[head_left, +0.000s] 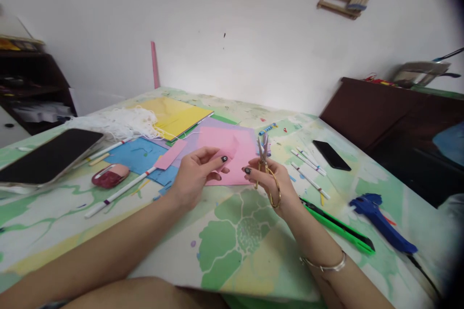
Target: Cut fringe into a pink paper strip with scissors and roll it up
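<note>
My left hand (201, 174) pinches a small piece of pink paper (228, 152) between thumb and fingers. That piece is held over a larger pink sheet (241, 142) lying on the table. To its right, my right hand (270, 178) holds gold-handled scissors (264, 149), with the blades pointing up and away from me and slightly apart. The scissors and the held paper do not touch. A pink strip (172, 154) lies left of my left hand, over blue paper (136, 154).
Left: a large phone (50, 154), a red case (110, 175), white string (123, 123) and a yellow pad (177, 116). Right: markers (311, 181), a black phone (331, 155), a green cutter (337, 224) and a blue glue gun (384, 224) with a cord.
</note>
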`<action>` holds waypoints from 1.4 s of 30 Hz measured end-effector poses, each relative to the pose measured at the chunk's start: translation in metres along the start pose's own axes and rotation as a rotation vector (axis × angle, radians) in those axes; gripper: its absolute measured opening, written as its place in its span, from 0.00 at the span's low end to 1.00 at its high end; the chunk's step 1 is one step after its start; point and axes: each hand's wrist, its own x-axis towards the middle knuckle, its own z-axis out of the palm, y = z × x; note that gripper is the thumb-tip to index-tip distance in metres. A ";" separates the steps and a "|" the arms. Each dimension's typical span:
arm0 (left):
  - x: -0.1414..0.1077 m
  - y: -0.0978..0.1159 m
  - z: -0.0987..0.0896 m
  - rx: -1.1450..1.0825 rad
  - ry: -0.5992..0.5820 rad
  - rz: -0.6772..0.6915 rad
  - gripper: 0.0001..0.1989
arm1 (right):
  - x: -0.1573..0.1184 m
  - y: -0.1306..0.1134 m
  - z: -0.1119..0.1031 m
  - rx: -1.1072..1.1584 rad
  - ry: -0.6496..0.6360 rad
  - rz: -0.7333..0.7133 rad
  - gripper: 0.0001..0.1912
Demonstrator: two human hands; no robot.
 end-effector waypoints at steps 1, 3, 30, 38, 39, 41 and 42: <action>0.000 0.003 -0.001 -0.006 0.026 0.018 0.12 | -0.003 -0.001 0.001 -0.054 -0.048 0.025 0.19; 0.000 0.007 -0.002 -0.020 0.066 0.037 0.12 | -0.009 -0.004 0.002 -0.120 -0.140 0.036 0.18; -0.010 0.009 0.004 -0.100 -0.020 -0.095 0.06 | -0.043 -0.003 0.012 -0.249 -0.294 0.053 0.21; -0.012 0.008 0.005 -0.108 -0.040 -0.116 0.06 | -0.043 0.001 0.011 -0.215 -0.273 0.054 0.20; -0.012 0.007 0.005 -0.097 -0.046 -0.118 0.06 | -0.043 0.000 0.012 -0.213 -0.275 0.050 0.20; -0.013 0.007 0.006 -0.069 -0.057 -0.125 0.06 | -0.042 -0.002 0.012 -0.216 -0.274 0.040 0.21; -0.013 0.007 0.006 -0.056 -0.060 -0.127 0.06 | -0.041 -0.003 0.012 -0.219 -0.272 0.039 0.21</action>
